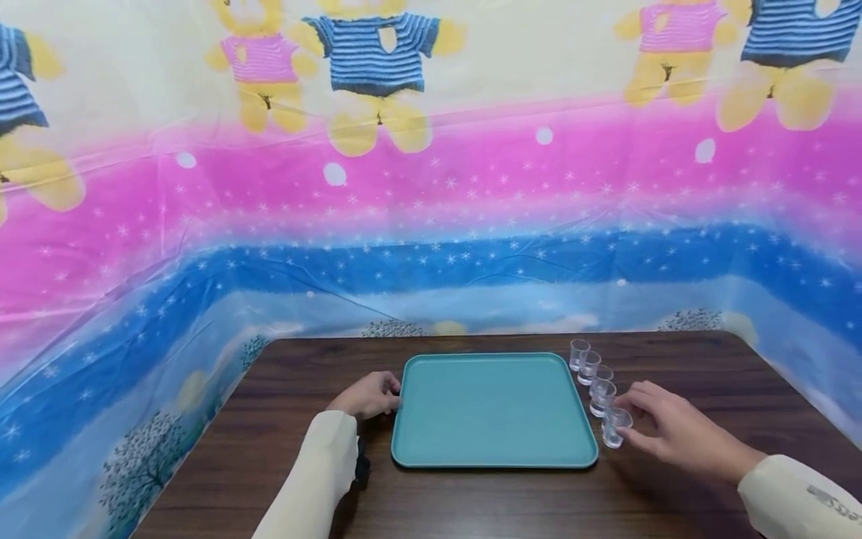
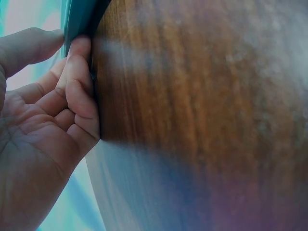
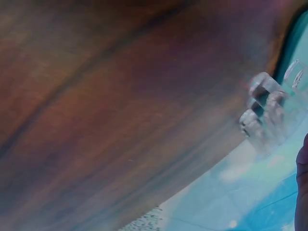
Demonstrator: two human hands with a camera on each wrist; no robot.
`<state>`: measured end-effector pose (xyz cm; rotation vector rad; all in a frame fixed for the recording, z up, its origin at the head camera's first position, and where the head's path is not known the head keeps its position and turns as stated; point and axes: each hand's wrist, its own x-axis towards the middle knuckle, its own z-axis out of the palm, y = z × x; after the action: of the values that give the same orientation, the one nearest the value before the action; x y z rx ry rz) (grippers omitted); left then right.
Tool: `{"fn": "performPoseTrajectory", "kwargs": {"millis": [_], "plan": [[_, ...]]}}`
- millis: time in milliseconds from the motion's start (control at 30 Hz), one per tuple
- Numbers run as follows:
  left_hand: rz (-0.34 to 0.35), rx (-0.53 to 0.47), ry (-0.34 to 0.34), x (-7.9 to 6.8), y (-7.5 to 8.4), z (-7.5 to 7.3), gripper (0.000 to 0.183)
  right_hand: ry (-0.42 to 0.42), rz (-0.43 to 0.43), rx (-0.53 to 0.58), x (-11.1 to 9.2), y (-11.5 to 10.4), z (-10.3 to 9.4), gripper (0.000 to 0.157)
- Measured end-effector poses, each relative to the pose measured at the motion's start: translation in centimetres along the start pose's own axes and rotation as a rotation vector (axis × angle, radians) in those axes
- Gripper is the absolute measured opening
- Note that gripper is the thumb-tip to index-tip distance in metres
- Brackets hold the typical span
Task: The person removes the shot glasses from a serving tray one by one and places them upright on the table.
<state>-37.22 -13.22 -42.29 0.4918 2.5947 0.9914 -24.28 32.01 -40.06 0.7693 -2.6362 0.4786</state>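
Observation:
A teal rectangular tray lies on the dark wood table. My left hand is at its left rim; in the left wrist view the thumb lies over the tray edge and the fingers are curled beneath it. Right of the tray, several small clear shot glasses stand in a slanting row along its edge. My right hand has thumb and fingertips around the nearest shot glass. Only a sliver of that hand shows in the right wrist view, where blurred glasses stand beside the tray.
The brown wood-grain table extends around the tray. Behind it and at both sides hangs a printed cloth in pink and blue with bear figures. A dark band is at the left wrist, by the cream sleeve.

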Motion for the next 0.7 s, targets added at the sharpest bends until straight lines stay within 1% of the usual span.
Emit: {"fn": "performPoseTrajectory", "kwargs": {"millis": [300,500,600,667,700], "plan": [[-0.001,0.000,-0.002,0.0,-0.6,-0.2,0.021,0.019,0.042,-0.017,-0.8,0.2,0.9,0.027],[0.001,-0.004,0.005,-0.1,-0.7,-0.3,0.021,0.036,0.049,-0.034,-0.9,0.4,1.3,0.030],[0.004,-0.002,-0.007,0.0,-0.7,-0.4,0.021,0.029,0.087,-0.041,-0.9,0.5,1.2,0.032],[-0.014,0.005,-0.021,0.2,-0.4,-0.6,0.024,0.043,0.109,-0.054,-0.5,0.3,1.0,0.033],[-0.025,0.032,-0.014,0.4,-0.1,-0.8,0.026,0.054,0.123,-0.064,-0.2,0.3,0.8,0.033]]}}
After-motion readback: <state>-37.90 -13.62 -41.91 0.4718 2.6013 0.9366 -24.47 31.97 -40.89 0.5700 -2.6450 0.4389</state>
